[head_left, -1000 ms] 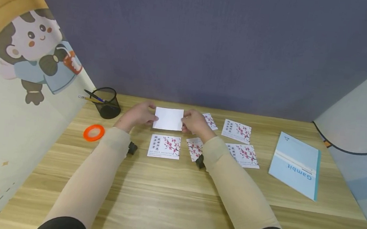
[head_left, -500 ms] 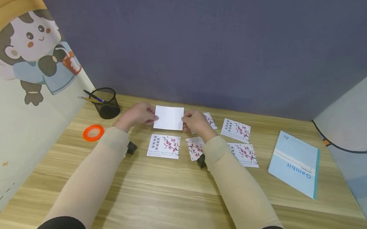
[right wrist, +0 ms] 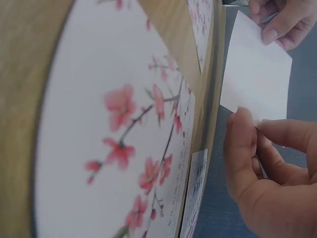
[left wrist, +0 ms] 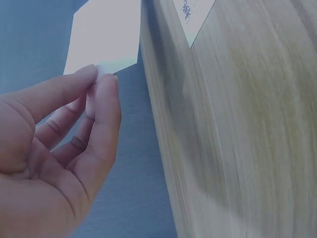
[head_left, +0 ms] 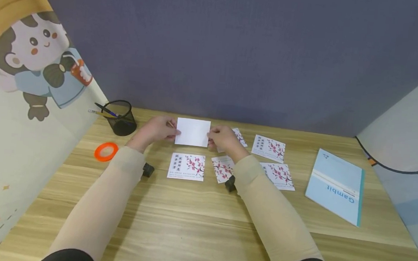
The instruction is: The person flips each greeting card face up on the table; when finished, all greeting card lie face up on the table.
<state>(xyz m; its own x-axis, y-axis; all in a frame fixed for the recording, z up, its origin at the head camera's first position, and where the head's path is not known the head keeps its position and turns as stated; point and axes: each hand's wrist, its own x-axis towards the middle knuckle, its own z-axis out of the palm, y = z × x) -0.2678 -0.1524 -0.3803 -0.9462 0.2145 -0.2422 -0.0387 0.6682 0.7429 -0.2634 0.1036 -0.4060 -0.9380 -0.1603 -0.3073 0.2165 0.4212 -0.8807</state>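
A white card (head_left: 192,132) is held up near the back of the table, its blank side facing me. My left hand (head_left: 159,129) pinches its left edge between thumb and fingers, as the left wrist view shows close up on the card (left wrist: 106,37). On the opposite edge my right hand (head_left: 224,139) pinches the card the same way. Just below it lies a card (head_left: 186,167) printed with red blossoms and dark characters. Another blossom card (head_left: 222,169) lies below my right hand, partly covered by the wrist camera, and one more (head_left: 240,137) shows behind that hand.
Two further blossom cards, an upper one (head_left: 268,148) and a lower one (head_left: 279,176), lie right of my right arm. A light blue notebook (head_left: 336,187) is at far right. On the left stand a black mesh pen cup (head_left: 123,125) and an orange tape roll (head_left: 107,151). A grey wall (head_left: 215,56) closes the back.
The blank white card has risen slightly in the head view, still pinched by both hands. The printed cards on the table have stayed where they were.
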